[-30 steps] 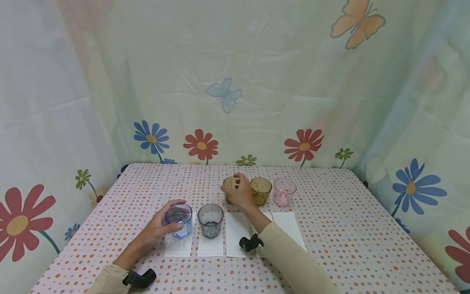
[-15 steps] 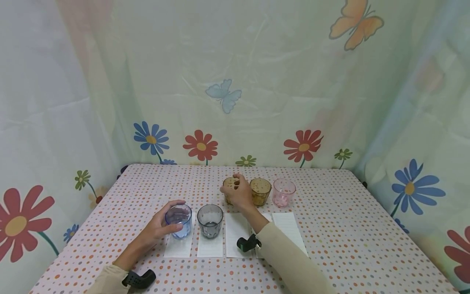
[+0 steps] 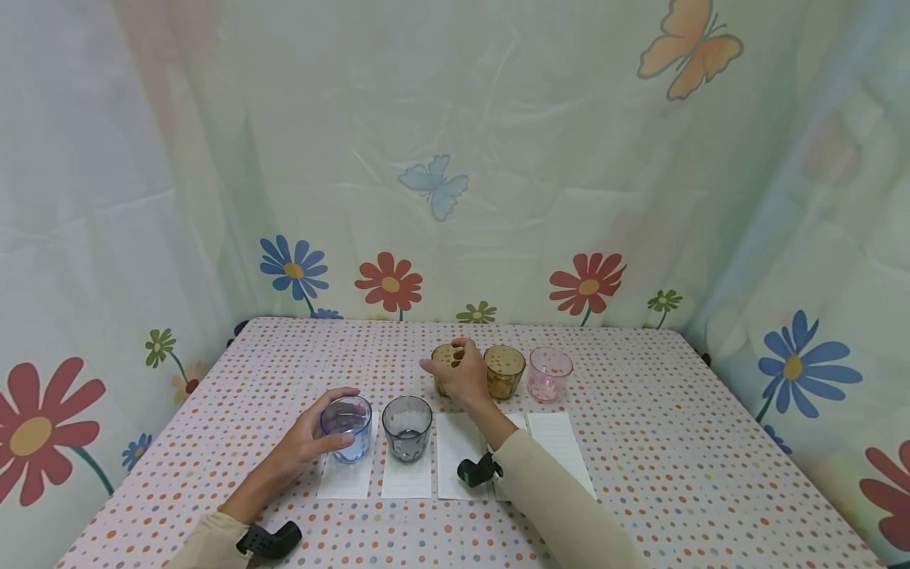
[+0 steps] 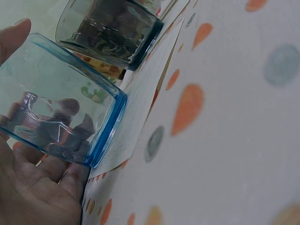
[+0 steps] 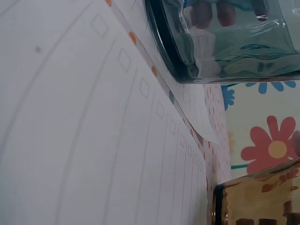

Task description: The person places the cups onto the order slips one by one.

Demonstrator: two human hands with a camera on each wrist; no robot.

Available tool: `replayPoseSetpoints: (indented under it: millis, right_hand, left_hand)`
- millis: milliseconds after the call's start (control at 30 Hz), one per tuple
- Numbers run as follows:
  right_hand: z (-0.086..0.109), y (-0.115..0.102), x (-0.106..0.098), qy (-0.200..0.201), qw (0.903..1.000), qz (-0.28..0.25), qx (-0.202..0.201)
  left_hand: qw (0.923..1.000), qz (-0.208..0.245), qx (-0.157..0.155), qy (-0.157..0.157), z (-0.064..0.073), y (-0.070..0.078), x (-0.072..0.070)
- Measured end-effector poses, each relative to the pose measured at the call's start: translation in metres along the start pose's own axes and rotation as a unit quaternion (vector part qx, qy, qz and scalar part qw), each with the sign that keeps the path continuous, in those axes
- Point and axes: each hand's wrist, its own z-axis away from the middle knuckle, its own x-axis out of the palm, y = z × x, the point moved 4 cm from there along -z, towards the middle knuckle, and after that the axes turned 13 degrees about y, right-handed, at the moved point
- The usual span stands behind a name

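My left hand (image 3: pixel 306 435) is around a clear blue glass (image 3: pixel 355 452), thumb across its near side and fingers behind. This glass (image 4: pixel 70 108) stands on a ruled white paper strip (image 3: pixel 344 486). Next to it a grey glass (image 3: pixel 407 442) stands on another strip. Farther back, my right hand (image 3: pixel 465 379) is at the leftmost amber glass (image 3: pixel 442 359), covering part of it. Its thumb sticks out to the left, away from the glass wall. In the right wrist view the amber glass (image 5: pixel 258 197) shows at lower right, with fingertips seen through it.
A second amber glass (image 3: pixel 505 375) and a pink glass (image 3: pixel 550 375) stand in the back row, right of my right hand. More paper strips (image 3: pixel 562 442) lie under and beside my right forearm. A dotted cloth (image 3: pixel 675 474) covers the table; flowered curtains (image 3: pixel 498 197) surround it.
My right thumb has spread slightly farther left, away from the amber glass. My left hand and all the glasses keep their places.
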Motion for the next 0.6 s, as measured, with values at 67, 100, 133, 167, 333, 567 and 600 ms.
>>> replayPoseSetpoints:
  millis: [67,100,133,167,333,567,600]
  right_hand:
    - [0.0002,-0.0001,-0.0004,0.002,1.0,0.001,-0.003]
    - [0.0002,0.0,-0.0006,0.002,1.0,0.0,-0.004]
    - [0.0002,0.0001,-0.0006,0.003,1.0,0.001,-0.004]
    - [0.0003,-0.0002,-0.0005,0.003,1.0,0.001,-0.006]
    - [-0.0006,-0.0008,0.0,0.012,0.9999,0.01,-0.005]
    - [0.0007,-0.0027,0.0016,0.019,0.9998,-0.005,0.006]
    - [0.0008,-0.0025,0.0017,0.021,0.9997,-0.009,0.008]
  left_hand:
    - [1.0,0.001,-0.001,0.0,-0.0004,0.0004,0.0003]
    - [1.0,0.001,-0.002,0.001,-0.0005,0.0005,0.0003]
    - [1.0,0.001,0.0,0.001,-0.0007,0.0006,0.0003]
    - [1.0,0.001,-0.001,0.001,-0.0008,0.0008,0.0002]
    - [1.0,-0.001,-0.002,-0.001,-0.0011,0.001,0.0003]
    - [0.9999,0.001,0.014,-0.007,-0.0013,0.0026,0.0007]
    - [0.9999,0.0,0.015,-0.007,-0.0014,0.0026,0.0007]
